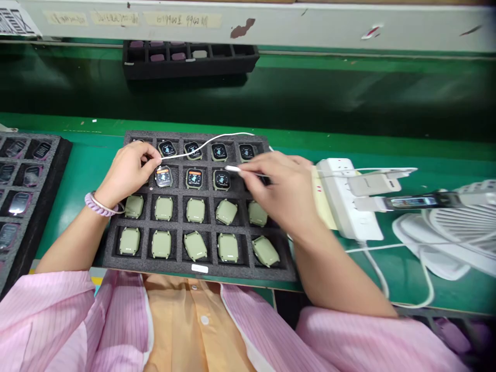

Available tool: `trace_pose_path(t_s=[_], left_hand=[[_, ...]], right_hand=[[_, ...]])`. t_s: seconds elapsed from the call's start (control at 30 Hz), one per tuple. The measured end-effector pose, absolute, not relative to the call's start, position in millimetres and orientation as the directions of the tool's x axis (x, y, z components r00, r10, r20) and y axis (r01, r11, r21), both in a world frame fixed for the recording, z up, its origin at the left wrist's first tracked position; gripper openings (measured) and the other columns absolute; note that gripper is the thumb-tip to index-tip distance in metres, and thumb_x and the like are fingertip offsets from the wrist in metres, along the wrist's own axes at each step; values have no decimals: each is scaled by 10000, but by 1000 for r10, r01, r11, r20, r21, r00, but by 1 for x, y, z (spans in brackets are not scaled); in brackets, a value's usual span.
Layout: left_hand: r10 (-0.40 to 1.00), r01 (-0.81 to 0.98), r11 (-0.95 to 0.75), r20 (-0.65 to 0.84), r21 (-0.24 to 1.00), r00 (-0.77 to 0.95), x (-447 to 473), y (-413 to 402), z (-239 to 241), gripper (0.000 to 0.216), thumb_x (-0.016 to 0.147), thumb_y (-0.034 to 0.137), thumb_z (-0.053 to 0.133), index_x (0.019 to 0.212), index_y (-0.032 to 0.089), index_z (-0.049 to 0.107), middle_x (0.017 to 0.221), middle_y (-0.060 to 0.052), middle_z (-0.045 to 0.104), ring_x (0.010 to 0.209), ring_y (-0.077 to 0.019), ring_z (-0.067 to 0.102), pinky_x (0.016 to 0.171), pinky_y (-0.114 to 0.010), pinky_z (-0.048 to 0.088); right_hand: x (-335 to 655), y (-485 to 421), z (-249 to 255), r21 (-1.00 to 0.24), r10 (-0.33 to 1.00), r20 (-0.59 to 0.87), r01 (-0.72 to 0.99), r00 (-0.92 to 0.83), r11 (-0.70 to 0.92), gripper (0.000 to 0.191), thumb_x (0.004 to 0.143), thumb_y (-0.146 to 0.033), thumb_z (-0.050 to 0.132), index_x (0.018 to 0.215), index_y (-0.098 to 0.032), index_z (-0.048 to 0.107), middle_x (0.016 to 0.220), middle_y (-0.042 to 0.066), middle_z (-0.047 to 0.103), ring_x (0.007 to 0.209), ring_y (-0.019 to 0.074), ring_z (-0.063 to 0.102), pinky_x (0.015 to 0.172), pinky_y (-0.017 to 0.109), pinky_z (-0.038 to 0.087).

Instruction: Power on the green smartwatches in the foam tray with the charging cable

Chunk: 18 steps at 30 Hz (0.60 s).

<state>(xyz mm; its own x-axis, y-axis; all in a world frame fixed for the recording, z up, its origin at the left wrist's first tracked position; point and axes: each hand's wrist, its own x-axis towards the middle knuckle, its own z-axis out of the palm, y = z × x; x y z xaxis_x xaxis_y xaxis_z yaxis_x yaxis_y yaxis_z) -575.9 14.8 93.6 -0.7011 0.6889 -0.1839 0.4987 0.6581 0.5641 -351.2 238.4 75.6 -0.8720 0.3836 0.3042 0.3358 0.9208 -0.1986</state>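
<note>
A dark foam tray (pixel 201 273) in front of me holds green smartwatch bodies in rows of square compartments. The two far rows lie screen up, several of them lit, such as the watch (pixel 194 179) in the second row; the two near rows lie back up, like the watch (pixel 195 210). My left hand (pixel 129 168) is closed in a pinch on a thin white cable (pixel 211 139) at the tray's far left. Between the closed fingers of my right hand (pixel 279 188) is a white cable plug (pixel 232 169), just above a lit watch (pixel 222 179).
To the right lie a white power strip (pixel 351 201) with chargers, a white fan (pixel 465 222) and loose cables. Another foam tray (pixel 58 170) of watches is at the left. A black tray (pixel 189 70) sits beyond, under a white beam (pixel 294 26).
</note>
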Motion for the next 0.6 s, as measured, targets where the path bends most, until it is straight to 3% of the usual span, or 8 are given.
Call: trace_pose_path(t_s=[0.07, 0.13, 0.27, 0.37, 0.5, 0.6], left_hand=[[689, 524, 637, -113, 566, -716, -571, -9, 97, 508, 915, 478, 552, 1159, 71, 732, 1170, 23, 601, 890, 203, 393, 831, 67, 256], [740, 566, 615, -154, 549, -655, -564, -37, 97, 569, 928, 579, 532, 1114, 85, 743, 1150, 36, 607, 909, 208, 414, 877, 70, 286], [821, 695, 561, -189, 450, -539, -548, -83, 89, 537, 970, 617, 469, 1010, 178, 777, 1101, 108, 613, 979, 217, 415, 940, 30, 261], [871, 818, 476, -49, 323, -488, -542, -96, 82, 437, 997, 546, 455, 973, 254, 779, 1068, 167, 605, 997, 210, 394, 972, 5, 276], [933, 947, 321, 174, -1, -316, -546, -94, 81, 257, 957, 407, 542, 927, 286, 766, 1041, 198, 593, 1006, 168, 354, 963, -13, 276], [956, 954, 264, 171, -142, -239, -548, -90, 84, 244, 953, 402, 550, 902, 283, 758, 1042, 200, 592, 995, 121, 310, 917, -69, 210]], right_hand=[[-318, 247, 80, -110, 189, 466, 156, -864, 982, 261, 1002, -347, 557, 1017, -145, 721, 1060, -58, 634, 1002, -62, 537, 957, 152, 305], [-288, 251, 85, -36, 45, 476, 32, -878, 999, 184, 947, -295, 617, 1011, -130, 668, 1002, -80, 625, 968, -53, 531, 909, 141, 347], [-249, 245, 88, -110, 210, 386, 181, -898, 977, 156, 963, -254, 558, 976, -113, 624, 978, -62, 620, 963, -30, 536, 924, 154, 379], [-241, 237, 81, -95, 171, 434, 144, -885, 985, 111, 904, -195, 636, 946, -92, 648, 977, -67, 623, 959, -54, 535, 929, 145, 381], [-245, 231, 70, -16, 144, 474, 155, -869, 988, 86, 894, -173, 662, 906, -107, 716, 983, -77, 627, 973, -84, 518, 1003, 154, 325], [-252, 229, 66, 65, 108, 467, 155, -878, 986, 111, 916, -191, 647, 908, -146, 748, 989, -64, 626, 991, -77, 484, 1062, 173, 286]])
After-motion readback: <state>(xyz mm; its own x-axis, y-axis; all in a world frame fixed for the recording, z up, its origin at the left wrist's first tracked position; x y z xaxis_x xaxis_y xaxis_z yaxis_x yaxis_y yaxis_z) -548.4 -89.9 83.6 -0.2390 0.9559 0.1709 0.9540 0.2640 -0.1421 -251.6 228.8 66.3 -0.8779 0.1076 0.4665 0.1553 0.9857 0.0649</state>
